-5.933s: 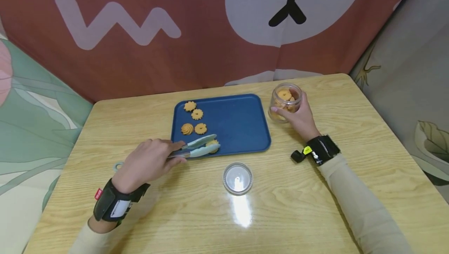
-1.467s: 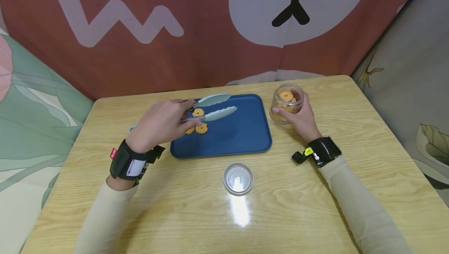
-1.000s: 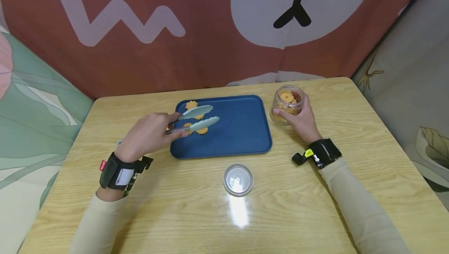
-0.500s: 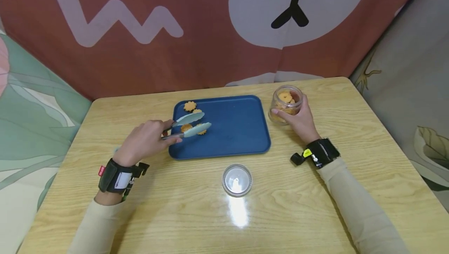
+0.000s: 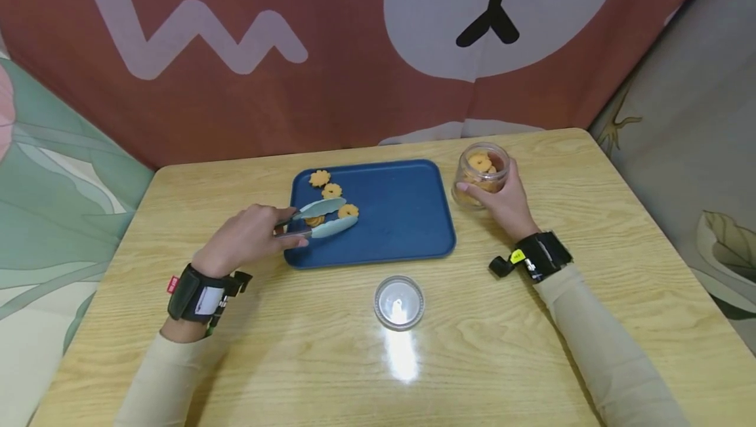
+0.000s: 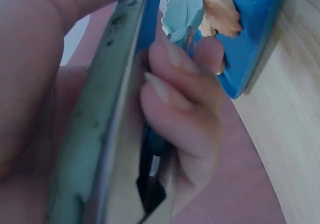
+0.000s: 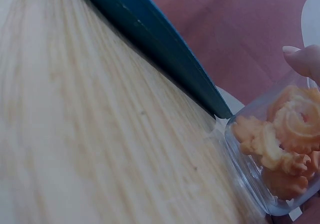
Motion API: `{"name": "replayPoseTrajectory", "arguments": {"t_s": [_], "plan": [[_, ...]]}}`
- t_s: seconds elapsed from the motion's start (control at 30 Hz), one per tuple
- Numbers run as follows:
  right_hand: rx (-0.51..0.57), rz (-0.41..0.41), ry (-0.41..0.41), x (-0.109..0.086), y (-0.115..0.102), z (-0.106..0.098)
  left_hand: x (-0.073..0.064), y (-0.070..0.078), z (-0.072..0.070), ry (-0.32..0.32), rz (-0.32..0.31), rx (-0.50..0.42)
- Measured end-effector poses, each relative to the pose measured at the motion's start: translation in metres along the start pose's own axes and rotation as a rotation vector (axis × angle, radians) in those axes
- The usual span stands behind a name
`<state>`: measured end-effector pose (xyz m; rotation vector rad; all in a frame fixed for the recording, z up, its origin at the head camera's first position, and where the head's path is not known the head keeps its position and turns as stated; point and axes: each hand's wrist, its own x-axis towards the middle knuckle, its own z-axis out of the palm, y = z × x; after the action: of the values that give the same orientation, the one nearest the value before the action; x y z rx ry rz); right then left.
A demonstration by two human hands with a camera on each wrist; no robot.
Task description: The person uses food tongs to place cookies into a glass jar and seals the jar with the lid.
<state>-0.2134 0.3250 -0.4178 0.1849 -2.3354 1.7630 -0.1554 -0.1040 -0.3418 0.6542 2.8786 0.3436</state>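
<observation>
My left hand (image 5: 245, 240) grips a pair of tongs (image 5: 333, 227) with pale green scalloped tips, parted over the left part of a blue tray (image 5: 401, 217). A ring-shaped cookie (image 5: 348, 211) lies by the tips, and a swirled cookie (image 5: 315, 222) shows between the tong arms, partly covered. Whether the tips touch either one I cannot tell. Behind them lie two more cookies (image 5: 319, 178). My right hand (image 5: 510, 204) holds a clear, lidless jar (image 5: 472, 199) upright at the tray's right. Several cookies (image 7: 295, 119) fill part of the jar.
A round clear lid (image 5: 399, 303) lies on the wooden table (image 5: 472, 348) in front of the tray. A reddish-brown cloth (image 5: 236, 112) with a cartoon print hangs behind the table's back edge.
The cookie between the tongs at first is gone from the tray's front. The tongs came back left and down, and the ring-shaped cookie has shifted slightly right. My right hand stays on the jar.
</observation>
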Motion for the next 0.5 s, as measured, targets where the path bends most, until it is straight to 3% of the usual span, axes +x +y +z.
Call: {"name": "replayPoseTrajectory", "arguments": {"t_s": [0.23, 0.5], "plan": [[-0.014, -0.008, -0.006, -0.0001, -0.0029, -0.0008, 0.0006, 0.0034, 0.0008, -0.01, -0.018, -0.008], [-0.012, -0.006, -0.003, -0.001, -0.0023, -0.0007, 0.001, 0.0096, 0.0087, 0.028, -0.019, 0.028]]}}
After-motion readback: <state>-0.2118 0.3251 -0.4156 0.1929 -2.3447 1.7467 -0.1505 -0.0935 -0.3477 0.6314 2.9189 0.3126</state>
